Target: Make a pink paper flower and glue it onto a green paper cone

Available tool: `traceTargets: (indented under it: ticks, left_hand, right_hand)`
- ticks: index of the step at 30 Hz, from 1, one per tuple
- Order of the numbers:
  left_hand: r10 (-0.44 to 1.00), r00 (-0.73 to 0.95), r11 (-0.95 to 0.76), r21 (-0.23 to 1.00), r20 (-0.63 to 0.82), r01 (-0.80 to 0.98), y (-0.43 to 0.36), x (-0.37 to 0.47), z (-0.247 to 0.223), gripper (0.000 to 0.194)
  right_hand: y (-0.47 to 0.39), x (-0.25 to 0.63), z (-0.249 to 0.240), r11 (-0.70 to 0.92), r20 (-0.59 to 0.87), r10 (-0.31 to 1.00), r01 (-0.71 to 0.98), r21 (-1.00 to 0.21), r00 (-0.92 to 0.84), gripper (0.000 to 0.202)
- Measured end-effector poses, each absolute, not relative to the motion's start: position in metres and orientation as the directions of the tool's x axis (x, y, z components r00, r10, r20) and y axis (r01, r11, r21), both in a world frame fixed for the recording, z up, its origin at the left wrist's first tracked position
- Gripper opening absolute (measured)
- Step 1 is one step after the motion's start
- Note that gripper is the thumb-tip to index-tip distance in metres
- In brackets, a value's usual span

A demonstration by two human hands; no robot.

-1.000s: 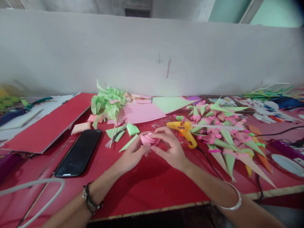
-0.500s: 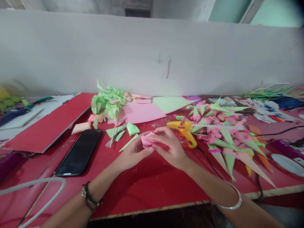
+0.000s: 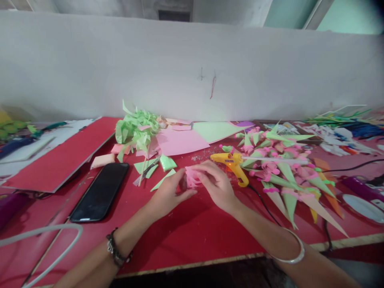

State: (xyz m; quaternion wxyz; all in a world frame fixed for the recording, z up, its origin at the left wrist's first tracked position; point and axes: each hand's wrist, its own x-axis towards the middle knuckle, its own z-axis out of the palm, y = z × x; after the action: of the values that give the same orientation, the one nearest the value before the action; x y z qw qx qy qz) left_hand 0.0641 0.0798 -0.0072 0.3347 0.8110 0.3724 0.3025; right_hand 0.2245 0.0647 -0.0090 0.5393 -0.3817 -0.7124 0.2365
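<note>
Between my two hands, over the middle of the red table, is a small piece of pink folded paper [image 3: 192,178], slightly smeared by motion. My left hand [image 3: 168,191] curls round its left side, the thumb lying below it and apart. From the right, my right hand [image 3: 221,187] has its fingers bent over the paper, hiding part of it. A yellow glue gun [image 3: 235,163] lies just right of my right hand, its small orange light on and a clear glue stick in its back. Cut green paper pieces [image 3: 162,180] lie close to my left hand.
A black phone [image 3: 100,192] and a red board [image 3: 63,156] lie left. Crumpled green paper [image 3: 138,128] and pink sheets [image 3: 181,141] are behind my hands. Several paper cones with pink trims [image 3: 285,172] are heaped right, near the glue gun's cord [image 3: 265,206]. A white partition [image 3: 120,64] stands behind.
The pink paper has turned and loosened between my hands, now showing strip-like folds. My left thumb and right fingers have shifted slightly. The things on the table have stayed put.
</note>
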Motion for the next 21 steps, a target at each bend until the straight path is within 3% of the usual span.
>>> traceTargets:
  ticks: [4, 11, 21]
  left_hand:
    - [0.84, 0.477, -0.48, 0.763, 0.258, 0.433, 0.0794, 0.0657, -0.0064, 0.028]
    - [0.896, 0.403, -0.303, 0.922, 0.189, 0.241, 0.0799, 0.0694, -0.011, 0.029]
    - [0.898, 0.358, -0.39, 0.839, 0.256, 0.379, 0.0843, 0.0661, -0.0132, 0.025]
  right_hand:
    - [0.0645, 0.2228, -0.0092, 0.576, 0.57, 0.814, 0.28, -0.768, -0.111, 0.02]
    - [0.0669, 0.2233, -0.0129, 0.603, 0.593, 0.793, 0.317, -0.732, -0.139, 0.024]
    - [0.0631, 0.2283, -0.0065, 0.685, 0.599, 0.727, 0.419, -0.596, -0.336, 0.044]
